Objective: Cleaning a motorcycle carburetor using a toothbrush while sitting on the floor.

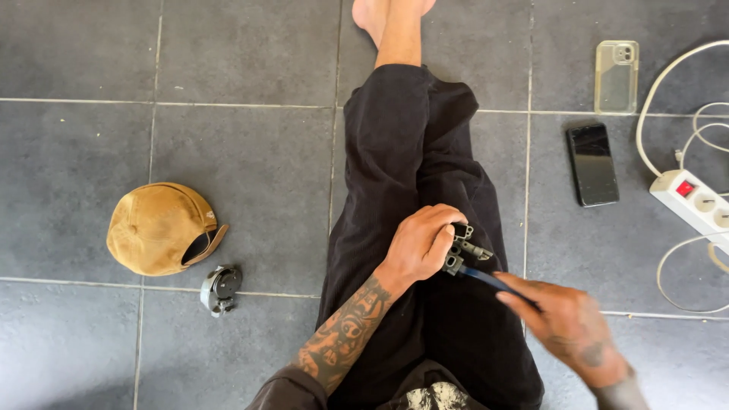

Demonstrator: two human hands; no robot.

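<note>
A small grey-and-black metal part [462,247], angular and knobbly, sits over the person's black-trousered lap, pinched in the closed grip of the left hand [419,244]. The right hand [566,319], blurred, closes around a thin dark tool [486,279] whose tip meets the part. On the matte grey tiled floor [250,152] lie a tan cap [158,228] and a round grey part [220,288] at left, and a phone [592,163], a clear case [616,76] and a white power strip [695,201] at right.
</note>
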